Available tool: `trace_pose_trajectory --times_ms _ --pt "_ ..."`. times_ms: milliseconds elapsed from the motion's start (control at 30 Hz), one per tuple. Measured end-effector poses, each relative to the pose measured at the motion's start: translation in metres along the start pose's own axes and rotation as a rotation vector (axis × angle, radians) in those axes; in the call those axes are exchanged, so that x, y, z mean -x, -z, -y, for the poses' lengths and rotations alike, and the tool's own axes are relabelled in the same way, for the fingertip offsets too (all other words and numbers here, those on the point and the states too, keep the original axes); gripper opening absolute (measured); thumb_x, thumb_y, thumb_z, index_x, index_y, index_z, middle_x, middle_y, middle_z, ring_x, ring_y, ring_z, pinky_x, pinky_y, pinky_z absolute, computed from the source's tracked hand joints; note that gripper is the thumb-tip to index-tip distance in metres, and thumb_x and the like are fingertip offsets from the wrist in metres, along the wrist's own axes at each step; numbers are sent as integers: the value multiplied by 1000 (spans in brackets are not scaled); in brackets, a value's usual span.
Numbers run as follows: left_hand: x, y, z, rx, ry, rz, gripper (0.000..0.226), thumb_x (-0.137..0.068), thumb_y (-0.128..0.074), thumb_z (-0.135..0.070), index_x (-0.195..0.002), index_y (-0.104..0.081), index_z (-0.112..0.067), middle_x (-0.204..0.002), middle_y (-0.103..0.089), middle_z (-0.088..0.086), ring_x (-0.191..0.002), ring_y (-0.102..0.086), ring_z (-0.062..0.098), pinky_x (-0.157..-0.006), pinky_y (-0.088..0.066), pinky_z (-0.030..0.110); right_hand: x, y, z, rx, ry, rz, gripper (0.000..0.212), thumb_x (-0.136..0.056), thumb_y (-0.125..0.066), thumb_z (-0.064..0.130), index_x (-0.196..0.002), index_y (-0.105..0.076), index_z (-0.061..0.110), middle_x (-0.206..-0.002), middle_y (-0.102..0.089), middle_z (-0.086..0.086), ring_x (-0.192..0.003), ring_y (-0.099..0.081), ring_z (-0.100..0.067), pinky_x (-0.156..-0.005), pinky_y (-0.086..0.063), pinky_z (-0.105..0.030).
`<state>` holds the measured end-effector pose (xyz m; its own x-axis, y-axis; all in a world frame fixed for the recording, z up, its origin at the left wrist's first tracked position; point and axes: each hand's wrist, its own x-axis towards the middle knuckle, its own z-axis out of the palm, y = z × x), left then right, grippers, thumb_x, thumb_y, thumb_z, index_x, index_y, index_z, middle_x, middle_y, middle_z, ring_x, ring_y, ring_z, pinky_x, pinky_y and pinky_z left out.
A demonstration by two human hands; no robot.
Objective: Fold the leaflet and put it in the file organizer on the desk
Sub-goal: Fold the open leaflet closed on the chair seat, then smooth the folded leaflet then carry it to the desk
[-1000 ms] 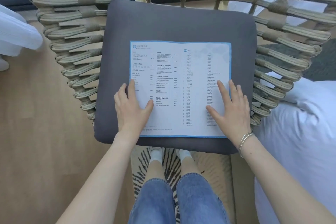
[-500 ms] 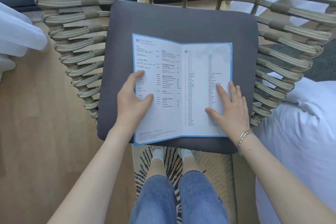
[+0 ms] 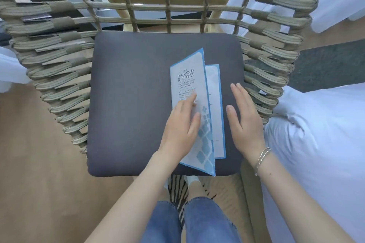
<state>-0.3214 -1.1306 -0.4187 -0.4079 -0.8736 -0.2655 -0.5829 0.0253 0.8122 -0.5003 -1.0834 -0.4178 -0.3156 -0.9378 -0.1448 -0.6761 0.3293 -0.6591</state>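
A blue-edged white leaflet lies on the right half of a dark grey seat cushion. Its left panel is folded over the right one, printed cover up, and still stands slightly raised along its right edge. My left hand rests flat on that folded panel, fingers apart, pressing it down. Just right of the leaflet, my right hand lies flat on the cushion with fingers together, holding nothing. No file organizer or desk is in view.
The cushion sits in a woven rope chair whose back and sides rise around it. White bedding lies at the right, a wooden floor at the left, and a zebra-pattern rug under my legs.
The leaflet lay open flat; my left hand lifted its left panel and swung it over onto the right one. My right hand slid off the page to the cushion beside it.
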Motion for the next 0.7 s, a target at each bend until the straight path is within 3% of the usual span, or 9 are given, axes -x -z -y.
trace_pose_trajectory --times_ms 133,233,367,500,700 --pt "-11 -20 21 -264 -75 33 42 -96 -55 -11 -137 -51 -4 -137 -54 15 -126 -50 31 -105 -41 46 -2 -15 -7 107 92 38 57 -99 -39 31 -152 -38 10 -159 -36 -11 -150 -26 -28 -121 -23 -49" --pt "-13 -38 40 -395 -116 35 39 -92 -59 -5 -131 -58 1 -137 -54 24 -125 -53 39 -105 -42 50 -3 -41 -19 254 146 96 58 -98 -38 31 -153 -37 12 -160 -35 -9 -151 -25 -30 -122 -18 -48" --pt "-16 -55 73 -558 -234 11 41 -96 -48 -16 -134 -59 -5 -143 -54 17 -131 -53 33 -111 -35 58 -4 -78 -43 403 147 146 57 -99 -33 31 -153 -36 12 -160 -35 -8 -150 -27 -33 -121 -22 -52" --pt "-17 -59 104 -655 -332 22 48 -100 -40 -22 -147 -44 -14 -155 -41 7 -143 -38 23 -116 -26 53 -4 -98 -61 489 175 115 57 -100 -37 30 -154 -34 12 -160 -36 -7 -149 -29 -33 -120 -19 -51" --pt "-17 -56 103 -679 -339 30 48 -98 -42 -22 -146 -46 -14 -154 -42 7 -141 -40 23 -114 -31 54 -5 -96 -54 494 149 130 57 -98 -37 30 -152 -37 11 -159 -38 -8 -148 -31 -33 -119 -19 -51"
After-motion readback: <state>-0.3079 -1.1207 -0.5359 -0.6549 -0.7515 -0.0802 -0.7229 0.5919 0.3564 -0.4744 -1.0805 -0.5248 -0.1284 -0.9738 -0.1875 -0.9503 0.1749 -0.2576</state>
